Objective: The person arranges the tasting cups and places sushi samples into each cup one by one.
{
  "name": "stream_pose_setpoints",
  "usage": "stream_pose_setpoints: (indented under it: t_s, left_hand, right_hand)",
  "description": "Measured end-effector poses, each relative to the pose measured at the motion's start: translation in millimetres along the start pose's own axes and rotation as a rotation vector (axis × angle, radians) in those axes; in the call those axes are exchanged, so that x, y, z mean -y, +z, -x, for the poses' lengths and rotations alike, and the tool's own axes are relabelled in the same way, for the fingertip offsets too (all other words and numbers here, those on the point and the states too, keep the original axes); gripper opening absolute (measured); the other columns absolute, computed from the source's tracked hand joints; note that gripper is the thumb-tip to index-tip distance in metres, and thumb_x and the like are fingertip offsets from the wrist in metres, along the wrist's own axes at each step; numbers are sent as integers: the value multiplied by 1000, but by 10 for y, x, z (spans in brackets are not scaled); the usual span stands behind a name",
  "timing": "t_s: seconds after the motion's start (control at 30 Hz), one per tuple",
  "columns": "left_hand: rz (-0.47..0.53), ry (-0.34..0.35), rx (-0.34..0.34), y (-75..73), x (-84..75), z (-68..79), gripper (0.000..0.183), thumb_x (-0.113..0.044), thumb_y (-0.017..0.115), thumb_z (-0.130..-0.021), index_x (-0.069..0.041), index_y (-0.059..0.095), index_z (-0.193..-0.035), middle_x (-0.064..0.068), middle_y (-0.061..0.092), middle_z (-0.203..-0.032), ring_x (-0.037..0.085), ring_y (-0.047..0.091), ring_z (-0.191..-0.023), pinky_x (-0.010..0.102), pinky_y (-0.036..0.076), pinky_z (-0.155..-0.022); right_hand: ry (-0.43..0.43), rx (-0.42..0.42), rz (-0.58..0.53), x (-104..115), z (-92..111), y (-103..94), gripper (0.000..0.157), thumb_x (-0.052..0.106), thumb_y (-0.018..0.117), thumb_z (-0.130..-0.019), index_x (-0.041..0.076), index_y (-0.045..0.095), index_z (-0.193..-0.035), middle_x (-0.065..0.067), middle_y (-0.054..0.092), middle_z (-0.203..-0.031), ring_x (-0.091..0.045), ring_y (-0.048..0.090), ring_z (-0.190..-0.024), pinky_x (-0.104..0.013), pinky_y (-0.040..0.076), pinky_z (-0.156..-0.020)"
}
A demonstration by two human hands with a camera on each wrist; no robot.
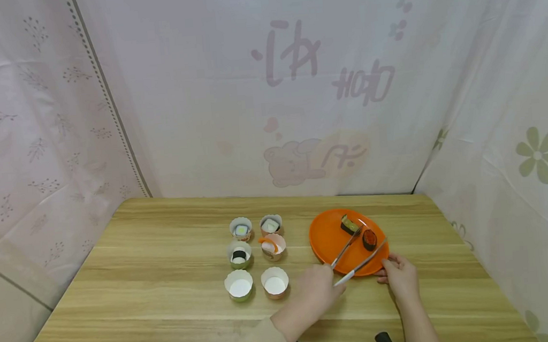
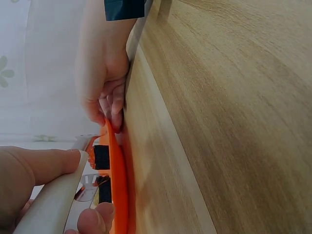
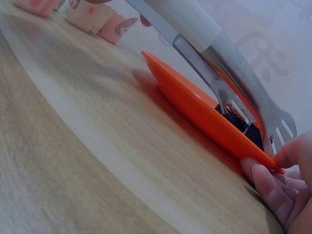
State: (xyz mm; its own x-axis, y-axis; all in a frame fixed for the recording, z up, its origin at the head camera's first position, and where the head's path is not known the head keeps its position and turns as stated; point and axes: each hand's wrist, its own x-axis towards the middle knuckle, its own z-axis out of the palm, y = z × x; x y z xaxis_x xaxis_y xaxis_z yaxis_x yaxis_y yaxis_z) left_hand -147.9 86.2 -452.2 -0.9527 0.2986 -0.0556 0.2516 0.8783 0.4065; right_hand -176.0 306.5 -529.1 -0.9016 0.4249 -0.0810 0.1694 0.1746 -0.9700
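My left hand (image 1: 314, 291) grips metal tongs (image 1: 345, 249) with white handles, reaching over an orange plate (image 1: 325, 242). The tongs' arms are spread, one tip on either side of a red-topped sushi piece (image 1: 369, 239) with a dark wrap. Just behind it on the plate sits a second sushi piece (image 1: 348, 225), yellow-green on top. At the plate's near right rim, my right hand (image 1: 400, 279) pinches the edge, thumb above and fingers beneath. In the right wrist view the plate (image 3: 195, 109) is tilted, and the tongs' slotted tips (image 3: 282, 126) flank the dark-wrapped pieces.
Left of the plate stand several paper cups in two columns. The front two, a green cup (image 1: 239, 285) and a pink cup (image 1: 275, 282), are empty. Cups behind hold a black-banded piece (image 1: 239, 255), an orange-topped piece (image 1: 270, 245) and other pieces. Patterned curtains (image 1: 209, 90) surround the table.
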Motion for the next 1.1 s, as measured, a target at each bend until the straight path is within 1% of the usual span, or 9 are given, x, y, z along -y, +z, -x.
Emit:
stream_pose_setpoints:
  t_s: [0.17, 0.3, 0.43, 0.67, 0.83, 1.0, 1.1]
  left_hand:
    - [-1, -2, -1, 15, -23, -11, 33, -46, 64, -78, -14, 55, -75, -3, 44, -59, 11, 41, -46, 26, 34, -38]
    - [2, -15, 12, 19, -31, -22, 33, -46, 64, -79, -15, 55, -74, -3, 44, -59, 12, 42, -46, 27, 34, -37]
    - [6, -13, 8, 28, -39, -36, 32, -45, 64, -80, -15, 55, -71, -3, 44, -58, 12, 42, -46, 27, 34, -37]
    - [4, 8, -30, 34, -47, -52, 31, -40, 65, -80, -15, 55, -65, -3, 44, -57, 11, 42, -46, 27, 34, -38]
    - [-2, 21, -53, 44, -41, -54, 30, -39, 65, -81, -14, 57, -66, -2, 45, -57, 11, 42, -47, 28, 34, -38]
    - [11, 24, -52, 52, -23, -54, 27, -37, 65, -81, -13, 57, -69, -3, 45, -58, 11, 42, -47, 28, 34, -39]
    - [12, 30, -64, 61, -12, -57, 26, -36, 65, -81, -14, 57, -70, -3, 45, -59, 10, 43, -48, 27, 34, -40]
  right_hand:
    - [10, -5, 6, -1, 2, 2, 43, 9, 45, -92, -10, 35, -128, -20, 58, -97, -14, 61, -61, -29, 51, -52]
    - [15, 0, -5, 7, -5, -4, 45, 9, 46, -92, -11, 34, -130, -17, 59, -94, -13, 61, -60, -28, 51, -52]
    - [16, 5, -8, 21, 1, -4, 44, 9, 46, -92, -11, 34, -129, -15, 59, -91, -13, 61, -60, -28, 51, -52]
    - [12, -3, 10, 19, -1, 7, 44, 10, 46, -92, -10, 35, -130, -18, 58, -95, -13, 62, -60, -29, 51, -53]
    - [14, -2, 14, 19, -2, 9, 46, 11, 46, -92, -9, 33, -131, -20, 57, -98, -13, 62, -61, -28, 51, -54]
    - [20, -4, 12, 22, -1, 9, 46, 12, 47, -92, -8, 34, -132, -18, 58, -94, -14, 62, -62, -29, 51, -54]
    - [25, -6, 9, 17, -2, 4, 46, 12, 47, -92, -8, 35, -132, -15, 59, -91, -15, 62, -61, -29, 52, -54]
